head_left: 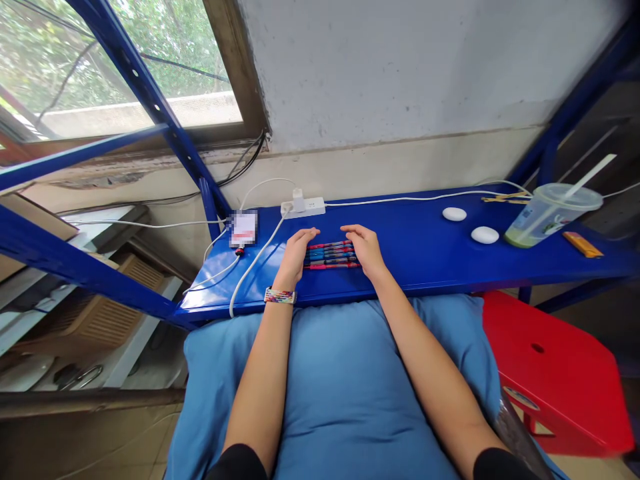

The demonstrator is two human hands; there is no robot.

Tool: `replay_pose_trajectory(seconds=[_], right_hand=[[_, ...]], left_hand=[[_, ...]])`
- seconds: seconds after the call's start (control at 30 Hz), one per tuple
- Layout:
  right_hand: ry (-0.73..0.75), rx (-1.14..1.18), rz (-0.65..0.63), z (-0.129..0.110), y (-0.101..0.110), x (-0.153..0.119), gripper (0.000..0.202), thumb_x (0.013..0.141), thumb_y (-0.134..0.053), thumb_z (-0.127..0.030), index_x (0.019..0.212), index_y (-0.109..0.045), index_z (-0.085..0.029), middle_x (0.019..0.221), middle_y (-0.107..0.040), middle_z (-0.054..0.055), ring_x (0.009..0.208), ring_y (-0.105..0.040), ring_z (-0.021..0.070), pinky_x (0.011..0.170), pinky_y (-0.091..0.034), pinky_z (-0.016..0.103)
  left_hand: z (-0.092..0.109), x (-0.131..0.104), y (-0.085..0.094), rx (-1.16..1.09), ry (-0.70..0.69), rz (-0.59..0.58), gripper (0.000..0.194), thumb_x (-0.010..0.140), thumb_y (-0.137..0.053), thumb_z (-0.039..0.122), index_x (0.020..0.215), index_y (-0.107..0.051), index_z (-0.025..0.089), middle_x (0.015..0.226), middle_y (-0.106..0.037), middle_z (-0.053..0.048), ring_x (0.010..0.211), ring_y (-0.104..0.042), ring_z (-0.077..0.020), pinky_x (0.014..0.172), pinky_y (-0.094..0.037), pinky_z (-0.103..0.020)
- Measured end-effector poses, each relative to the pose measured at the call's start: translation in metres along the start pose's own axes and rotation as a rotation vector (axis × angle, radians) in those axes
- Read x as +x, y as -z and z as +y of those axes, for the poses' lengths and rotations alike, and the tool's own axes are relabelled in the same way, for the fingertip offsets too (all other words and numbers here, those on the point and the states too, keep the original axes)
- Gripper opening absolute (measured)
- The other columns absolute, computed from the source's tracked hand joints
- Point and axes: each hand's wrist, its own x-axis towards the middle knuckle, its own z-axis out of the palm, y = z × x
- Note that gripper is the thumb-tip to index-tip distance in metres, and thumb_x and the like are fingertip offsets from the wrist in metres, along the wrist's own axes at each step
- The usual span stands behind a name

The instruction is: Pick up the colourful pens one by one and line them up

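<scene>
A row of several pens in red, blue and dark colours lies side by side on the blue shelf top. My left hand stands on edge at the row's left end, its fingers stretched forward and slightly curved, a patterned band around the wrist. At the right end my right hand mirrors it, palm turned inward and fingers extended. Both palms touch or nearly touch the pen ends, which they partly hide. Neither hand wraps around the pens.
Behind the hands lies a white power strip with cables. A phone-like device is at left. Two white oval objects, a tilted plastic cup with a straw and an orange packet are right. A blue pillow lies under my arms; a red stool stands right.
</scene>
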Motion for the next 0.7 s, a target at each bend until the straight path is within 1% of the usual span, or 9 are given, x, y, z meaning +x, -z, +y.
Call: replay_pose_trajectory(seconds=[0.07,0.13,0.2,0.27,0.3,0.37,0.43,0.53,0.7], right_hand=[[0.090,-0.132,0.004,-0.006,0.004,-0.002,0.030,0.087,-0.061,-0.024,0.108,-0.084,-0.023,0.121,-0.083,0.008,0.118,-0.074,0.0291,0.107,-0.054,0.043],[0.197,-0.264,-0.055,-0.015,0.009,-0.005,0.024,0.088,-0.065,-0.024,0.102,-0.085,-0.024,0.118,-0.083,0.007,0.115,-0.074,0.0278,0.105,-0.054,0.041],[0.243,-0.366,-0.220,-0.027,0.014,-0.010,0.017,0.089,-0.069,-0.026,0.092,-0.085,-0.024,0.102,-0.083,0.006,0.097,-0.075,0.0249,0.090,-0.056,0.035],[0.204,-0.459,-0.401,-0.039,0.019,-0.015,0.014,0.089,-0.073,-0.028,0.089,-0.086,-0.024,0.085,-0.080,0.003,0.079,-0.071,0.0212,0.074,-0.052,0.031],[0.180,-0.515,-0.457,-0.044,0.020,-0.018,0.014,0.088,-0.073,-0.027,0.087,-0.087,-0.025,0.080,-0.079,0.002,0.074,-0.069,0.0198,0.069,-0.048,0.030],[0.152,-0.641,-0.508,-0.054,0.021,-0.023,0.010,0.085,-0.077,-0.027,0.083,-0.087,-0.026,0.078,-0.078,0.001,0.070,-0.066,0.0182,0.062,-0.041,0.029],[0.146,-0.742,-0.540,-0.059,0.021,-0.025,0.008,0.082,-0.079,-0.027,0.082,-0.087,-0.028,0.079,-0.078,-0.001,0.069,-0.065,0.0174,0.060,-0.038,0.029],[0.152,-0.824,-0.588,-0.061,0.020,-0.026,0.011,0.080,-0.079,-0.024,0.085,-0.087,-0.030,0.083,-0.079,-0.002,0.072,-0.065,0.0173,0.061,-0.037,0.028],[0.177,-0.841,-0.623,-0.054,0.019,-0.024,0.022,0.077,-0.075,-0.016,0.091,-0.086,-0.029,0.088,-0.080,-0.001,0.074,-0.066,0.0173,0.063,-0.039,0.028]], left_hand=[[0.000,0.000,0.003,0.036,-0.024,0.021,0.019,0.084,-0.069,0.032,0.090,-0.084,0.022,0.129,-0.081,-0.010,0.144,-0.061,-0.0317,0.128,-0.037,-0.046],[0.001,0.001,0.007,0.075,-0.035,0.071,0.019,0.084,-0.067,0.029,0.086,-0.084,0.022,0.126,-0.081,-0.011,0.144,-0.062,-0.0324,0.128,-0.037,-0.046],[0.002,0.003,0.010,0.085,-0.037,0.122,0.019,0.083,-0.066,0.026,0.084,-0.084,0.021,0.123,-0.082,-0.012,0.142,-0.063,-0.0327,0.128,-0.038,-0.046],[0.002,0.004,0.012,0.066,-0.044,0.150,0.018,0.082,-0.065,0.024,0.082,-0.084,0.021,0.118,-0.083,-0.012,0.139,-0.065,-0.0325,0.128,-0.039,-0.047],[0.003,0.004,0.013,0.055,-0.047,0.159,0.018,0.082,-0.066,0.024,0.082,-0.083,0.021,0.116,-0.083,-0.012,0.138,-0.066,-0.0324,0.128,-0.039,-0.047],[0.003,0.004,0.013,0.040,-0.052,0.174,0.015,0.080,-0.068,0.025,0.080,-0.083,0.021,0.112,-0.083,-0.011,0.136,-0.067,-0.0321,0.127,-0.040,-0.046],[0.004,0.004,0.013,0.039,-0.058,0.183,0.014,0.080,-0.070,0.027,0.080,-0.083,0.022,0.109,-0.084,-0.009,0.132,-0.068,-0.0317,0.125,-0.041,-0.046],[0.004,0.003,0.013,0.057,-0.064,0.180,0.015,0.080,-0.069,0.028,0.081,-0.082,0.022,0.106,-0.084,-0.008,0.124,-0.070,-0.0305,0.121,-0.045,-0.045],[0.006,0.001,0.012,0.090,-0.077,0.181,0.017,0.082,-0.066,0.026,0.084,-0.082,0.022,0.105,-0.083,-0.008,0.116,-0.071,-0.0285,0.111,-0.050,-0.043]])
